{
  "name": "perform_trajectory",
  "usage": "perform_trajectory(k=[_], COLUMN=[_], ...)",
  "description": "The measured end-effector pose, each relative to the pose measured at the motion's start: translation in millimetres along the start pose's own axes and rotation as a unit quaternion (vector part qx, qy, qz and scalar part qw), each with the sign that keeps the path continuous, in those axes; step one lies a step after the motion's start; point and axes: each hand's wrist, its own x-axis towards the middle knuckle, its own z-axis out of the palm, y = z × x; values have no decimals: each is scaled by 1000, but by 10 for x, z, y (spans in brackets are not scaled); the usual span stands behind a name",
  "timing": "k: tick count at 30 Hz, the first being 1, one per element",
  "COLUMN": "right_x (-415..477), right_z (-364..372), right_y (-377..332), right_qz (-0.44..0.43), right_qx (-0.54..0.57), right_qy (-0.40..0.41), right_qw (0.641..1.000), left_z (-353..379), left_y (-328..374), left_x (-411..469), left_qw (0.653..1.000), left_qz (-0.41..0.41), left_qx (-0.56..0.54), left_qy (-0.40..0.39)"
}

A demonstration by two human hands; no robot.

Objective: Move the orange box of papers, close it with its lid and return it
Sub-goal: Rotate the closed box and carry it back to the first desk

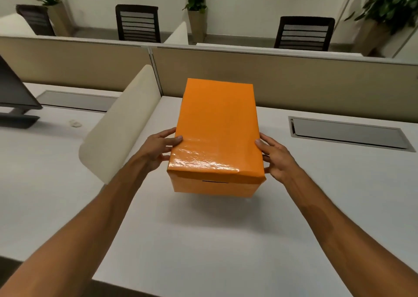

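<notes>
The orange box (217,136) is in the middle of the view with its glossy lid on top, closed, so no papers show. It hangs a little above the white desk (203,240), with a shadow under its near end. My left hand (159,149) grips its left side, thumb on the lid's edge. My right hand (274,157) grips its right side, thumb on the lid's edge too.
A cream curved divider (122,124) stands just left of the box. A beige partition wall (294,81) runs behind it. A grey cable hatch (348,132) lies flush in the desk at right. A monitor (13,93) stands at far left. Chairs and plants are beyond the partition.
</notes>
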Motion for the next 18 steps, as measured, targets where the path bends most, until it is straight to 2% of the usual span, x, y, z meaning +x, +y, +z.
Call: perform_trajectory(k=[8, 18], right_x=[643, 1258], right_z=[836, 1439], right_y=[-114, -174], right_qz=[15, 29], right_qx=[16, 32], right_qy=[14, 26], right_qw=[1000, 999], left_z=[-723, -1185], left_y=[177, 368], left_x=[743, 1383], left_qw=[1000, 999], left_qz=[-14, -19], left_qx=[11, 22], left_qy=[14, 37])
